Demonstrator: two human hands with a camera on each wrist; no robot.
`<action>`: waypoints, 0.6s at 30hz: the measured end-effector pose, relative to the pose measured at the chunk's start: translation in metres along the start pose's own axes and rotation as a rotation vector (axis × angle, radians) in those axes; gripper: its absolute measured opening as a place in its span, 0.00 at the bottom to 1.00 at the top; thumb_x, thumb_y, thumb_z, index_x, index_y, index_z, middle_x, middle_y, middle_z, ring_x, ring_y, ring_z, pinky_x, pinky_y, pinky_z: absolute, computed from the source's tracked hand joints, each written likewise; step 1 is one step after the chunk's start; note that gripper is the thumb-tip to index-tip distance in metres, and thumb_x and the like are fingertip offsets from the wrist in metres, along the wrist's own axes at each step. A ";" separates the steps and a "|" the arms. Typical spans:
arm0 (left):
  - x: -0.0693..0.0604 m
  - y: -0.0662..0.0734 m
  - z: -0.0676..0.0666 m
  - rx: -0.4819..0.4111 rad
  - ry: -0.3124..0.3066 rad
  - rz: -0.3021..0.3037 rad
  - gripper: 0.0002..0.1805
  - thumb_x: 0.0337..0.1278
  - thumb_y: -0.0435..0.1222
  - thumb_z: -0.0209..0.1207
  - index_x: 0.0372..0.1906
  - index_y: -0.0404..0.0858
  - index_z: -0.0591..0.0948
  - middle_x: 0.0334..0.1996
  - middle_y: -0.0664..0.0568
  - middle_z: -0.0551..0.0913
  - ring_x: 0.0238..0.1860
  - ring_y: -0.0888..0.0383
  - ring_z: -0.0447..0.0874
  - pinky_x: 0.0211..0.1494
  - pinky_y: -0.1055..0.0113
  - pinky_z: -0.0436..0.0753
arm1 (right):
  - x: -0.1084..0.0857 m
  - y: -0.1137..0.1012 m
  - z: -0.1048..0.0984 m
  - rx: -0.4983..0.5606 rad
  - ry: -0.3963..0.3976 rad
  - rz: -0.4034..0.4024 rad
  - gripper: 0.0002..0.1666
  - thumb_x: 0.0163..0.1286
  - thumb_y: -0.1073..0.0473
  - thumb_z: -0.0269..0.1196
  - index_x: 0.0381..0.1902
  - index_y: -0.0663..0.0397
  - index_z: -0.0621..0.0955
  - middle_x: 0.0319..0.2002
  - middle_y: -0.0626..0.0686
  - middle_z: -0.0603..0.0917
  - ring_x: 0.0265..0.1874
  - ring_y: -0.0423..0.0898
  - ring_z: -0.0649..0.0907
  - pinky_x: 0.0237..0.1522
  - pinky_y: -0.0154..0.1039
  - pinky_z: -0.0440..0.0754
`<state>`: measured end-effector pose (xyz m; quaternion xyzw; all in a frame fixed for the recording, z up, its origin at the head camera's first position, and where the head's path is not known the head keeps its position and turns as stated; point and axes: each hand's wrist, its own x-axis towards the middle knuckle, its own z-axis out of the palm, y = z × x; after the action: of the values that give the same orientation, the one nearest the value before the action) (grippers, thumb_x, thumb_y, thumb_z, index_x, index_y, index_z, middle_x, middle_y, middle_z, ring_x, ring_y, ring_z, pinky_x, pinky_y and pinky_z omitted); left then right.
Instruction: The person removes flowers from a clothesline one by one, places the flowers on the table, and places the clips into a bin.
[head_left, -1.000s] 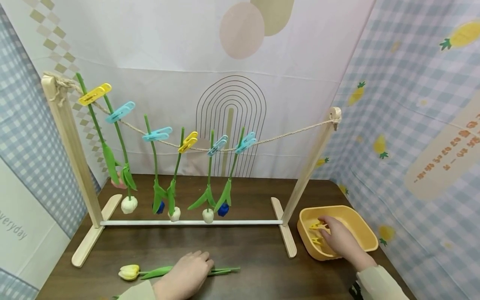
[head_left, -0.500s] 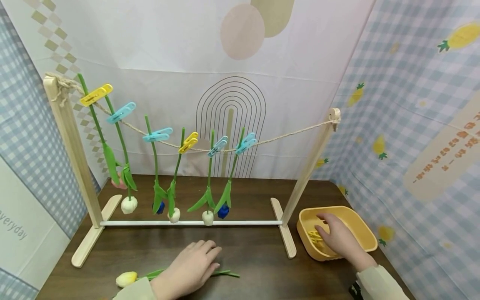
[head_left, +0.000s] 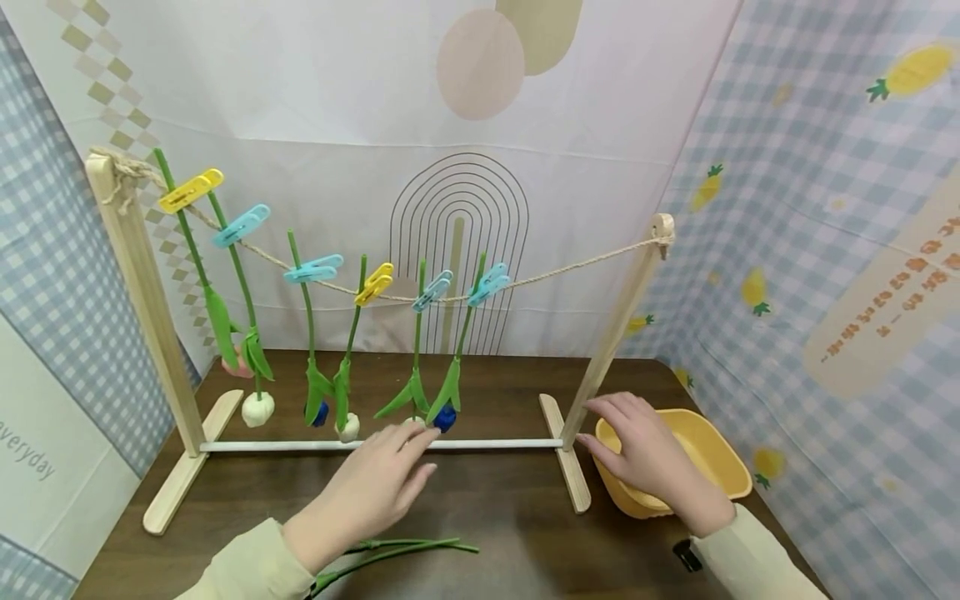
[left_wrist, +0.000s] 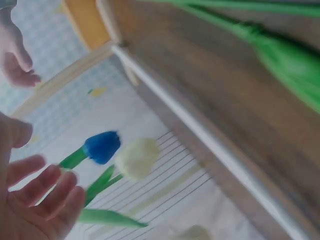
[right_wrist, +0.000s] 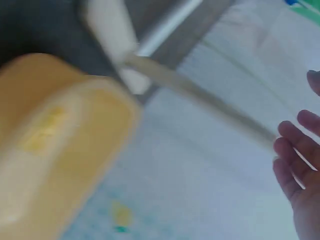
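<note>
My left hand (head_left: 375, 479) is raised over the table, fingers extended and holding nothing, near the hanging blue tulip (head_left: 445, 418). In the left wrist view that blue tulip (left_wrist: 102, 146) hangs beside a white tulip (left_wrist: 137, 159), beyond the left fingertips. My right hand (head_left: 641, 450) hovers above the left side of the yellow basin (head_left: 712, 446), thumb spread from the fingers, nothing seen between them. The right wrist view shows yellow clothespins (right_wrist: 45, 131), blurred, in the basin. Green tulip stems (head_left: 405, 546) lie on the table below my left hand; the flower head is hidden in the head view.
A wooden stand carries a rope (head_left: 577, 268) between its left post (head_left: 142, 292) and right post (head_left: 618, 333). Several tulips hang head down from it by yellow and blue clothespins (head_left: 489, 284). A white rod (head_left: 495, 445) joins the posts low down.
My left hand has lifted off the tulip stems and moved up toward the hanging flowers. My right hand has risen out of the basin and shifted left.
</note>
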<state>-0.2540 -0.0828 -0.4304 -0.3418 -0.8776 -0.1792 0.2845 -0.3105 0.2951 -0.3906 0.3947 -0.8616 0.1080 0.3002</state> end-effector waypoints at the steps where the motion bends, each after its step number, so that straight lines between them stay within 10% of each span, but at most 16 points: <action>1: 0.004 0.001 -0.003 -0.020 0.032 0.003 0.23 0.59 0.40 0.63 0.58 0.36 0.78 0.51 0.47 0.78 0.50 0.51 0.79 0.52 0.55 0.79 | 0.009 -0.004 -0.003 0.000 0.038 -0.049 0.23 0.63 0.50 0.66 0.49 0.60 0.81 0.43 0.53 0.83 0.44 0.52 0.80 0.49 0.53 0.75; 9: 0.033 0.012 -0.023 -0.260 0.211 -0.035 0.31 0.62 0.36 0.60 0.68 0.33 0.67 0.63 0.45 0.70 0.63 0.50 0.69 0.62 0.54 0.73 | 0.081 -0.039 -0.042 0.085 0.198 -0.216 0.22 0.68 0.49 0.61 0.51 0.60 0.81 0.45 0.53 0.83 0.45 0.52 0.80 0.50 0.48 0.75; 18: 0.065 0.030 -0.030 -0.471 0.209 -0.219 0.41 0.67 0.43 0.56 0.77 0.43 0.48 0.74 0.48 0.53 0.72 0.56 0.53 0.67 0.54 0.64 | 0.135 -0.058 -0.074 0.053 0.339 -0.346 0.21 0.63 0.53 0.64 0.49 0.63 0.81 0.42 0.56 0.84 0.41 0.54 0.81 0.49 0.49 0.73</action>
<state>-0.2609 -0.0440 -0.3634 -0.2812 -0.8094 -0.4421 0.2653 -0.3041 0.2046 -0.2534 0.5202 -0.7155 0.1421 0.4441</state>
